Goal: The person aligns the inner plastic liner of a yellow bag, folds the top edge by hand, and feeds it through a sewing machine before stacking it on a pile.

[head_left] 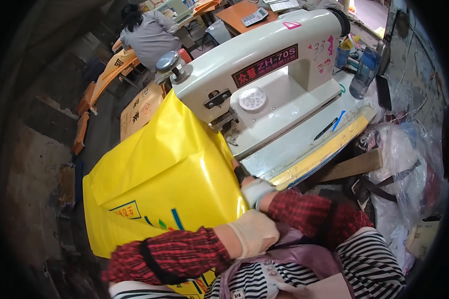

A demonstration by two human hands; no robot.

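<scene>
So the yellow bag is left of and in front of the machine, overlapping its needle end, so I can't tell if they touch. A red checked sleeve hides some of the bag's near side. Left hand, gloved, is in front of the machine by the bag's near right corner, forearm in from the left; fingers hidden, no idea if they're gripping. Right hand, also gloved, is closer to the machine, angled left at the bag's edge. Can't tell its fingers either, and the dark bit there is too blurry to name. Pen lies in front of the machine.
</scene>
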